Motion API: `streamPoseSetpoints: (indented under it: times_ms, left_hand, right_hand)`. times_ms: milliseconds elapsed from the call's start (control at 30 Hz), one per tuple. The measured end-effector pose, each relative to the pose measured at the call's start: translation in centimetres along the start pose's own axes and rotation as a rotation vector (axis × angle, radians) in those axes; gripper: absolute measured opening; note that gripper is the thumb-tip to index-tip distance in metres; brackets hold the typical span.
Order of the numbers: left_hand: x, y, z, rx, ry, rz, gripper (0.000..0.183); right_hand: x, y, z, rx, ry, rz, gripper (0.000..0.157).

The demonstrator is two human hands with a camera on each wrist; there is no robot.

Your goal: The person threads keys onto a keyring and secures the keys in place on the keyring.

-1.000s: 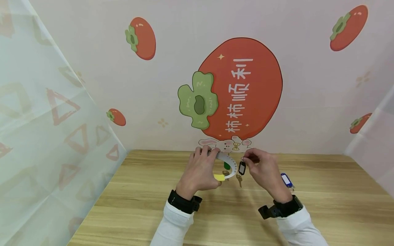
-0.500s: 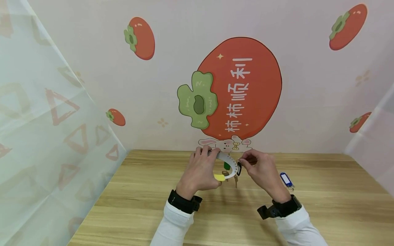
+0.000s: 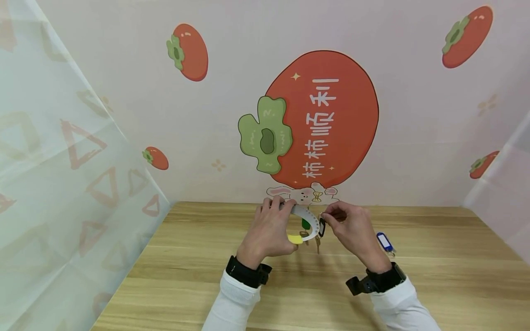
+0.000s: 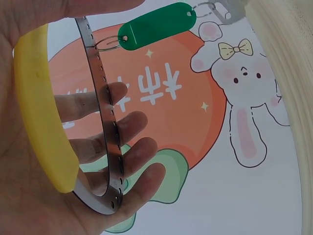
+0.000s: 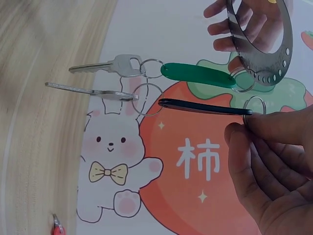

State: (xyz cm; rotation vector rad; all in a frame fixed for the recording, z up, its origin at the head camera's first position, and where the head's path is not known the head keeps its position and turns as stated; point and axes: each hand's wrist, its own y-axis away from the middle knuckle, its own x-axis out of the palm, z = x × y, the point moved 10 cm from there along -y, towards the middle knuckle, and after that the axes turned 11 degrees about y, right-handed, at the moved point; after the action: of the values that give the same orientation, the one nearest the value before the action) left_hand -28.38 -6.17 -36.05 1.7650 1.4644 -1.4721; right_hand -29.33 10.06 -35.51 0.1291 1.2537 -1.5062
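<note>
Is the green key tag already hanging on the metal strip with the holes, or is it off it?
On. In the right wrist view the green key tag has its ring through a hole of the metal strip; a key hangs from its other end.

White sleeves (image 3: 233, 305), black wrist straps (image 3: 247, 272)

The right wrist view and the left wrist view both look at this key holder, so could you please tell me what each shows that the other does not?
Only the right wrist view shows the black tag, its ring pinched by the right hand, and two keys hanging sideways. Only the left wrist view shows the yellow grip lying in the left hand. Both show the perforated metal band and the green tag hooked on it by a ring.
</note>
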Motion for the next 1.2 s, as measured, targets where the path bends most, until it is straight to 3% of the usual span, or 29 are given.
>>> streamPoseSetpoints:
  times_ms: [367, 800, 1200]
  left_hand:
    - [0.2, 0.0, -0.2, 0.003, 0.004, 0.008, 0.090]
    - [0.5, -0.2, -0.3, 0.025, -0.005, 0.002, 0.090]
    - [0.6, -0.2, -0.4, 0.018, -0.034, 0.010, 0.093]
  right_hand:
    - [0.4, 0.1, 0.4, -0.024, -0.026, 0.031, 0.008]
    - [1.1, 0.1, 0.4, 0.004, -0.043, 0.108, 0.009]
    - [1.2, 0.1, 0.5, 0.024, -0.044, 0.121, 0.009]
